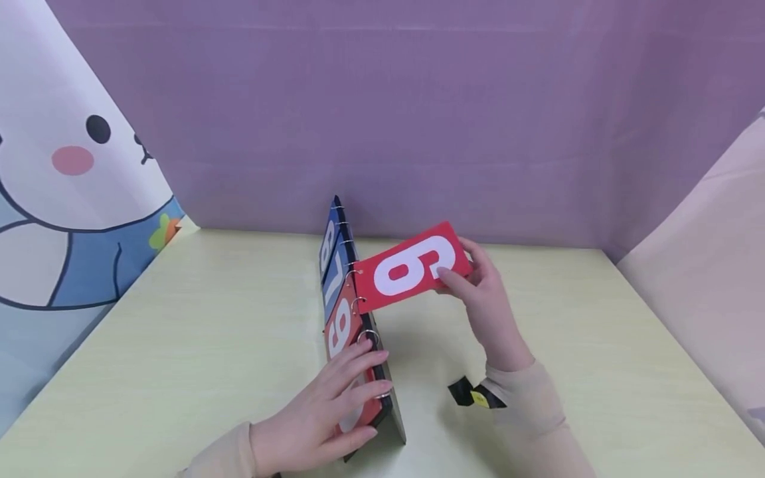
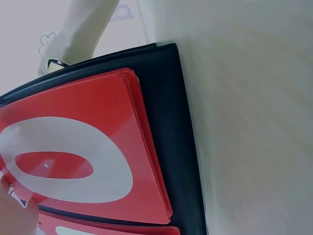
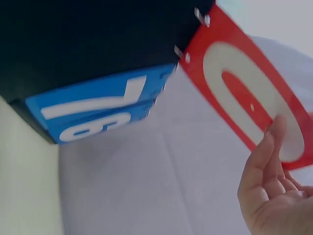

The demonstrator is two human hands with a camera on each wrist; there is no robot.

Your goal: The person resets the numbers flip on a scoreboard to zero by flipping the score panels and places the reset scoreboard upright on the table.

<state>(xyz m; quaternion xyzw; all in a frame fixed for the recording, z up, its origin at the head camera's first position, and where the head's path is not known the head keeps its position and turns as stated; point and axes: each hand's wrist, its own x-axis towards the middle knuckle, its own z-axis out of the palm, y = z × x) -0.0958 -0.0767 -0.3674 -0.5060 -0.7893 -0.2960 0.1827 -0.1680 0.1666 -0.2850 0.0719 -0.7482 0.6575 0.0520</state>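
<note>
A flip scoreboard (image 1: 372, 372) stands like a tent, with blue and red number cards hung on metal rings along its top edge. My right hand (image 1: 487, 302) pinches the free end of a red number card (image 1: 412, 269), thumb on its upper face. That card is raised out to the right, its other end still on the rings; its underside shows a white 0 in the right wrist view. My left hand (image 1: 325, 405) rests across the near part of the top edge, fingers spread and fairly straight over it. Under it hangs another red card (image 2: 112, 93) with a 0.
The scoreboard stands on a pale yellow table (image 1: 239, 299). A purple cloth (image 1: 406, 119) hangs behind it, and a cartoon-printed cloth (image 1: 54, 219) lines the left side. A black and yellow strap (image 1: 478, 396) sticks out at my right sleeve.
</note>
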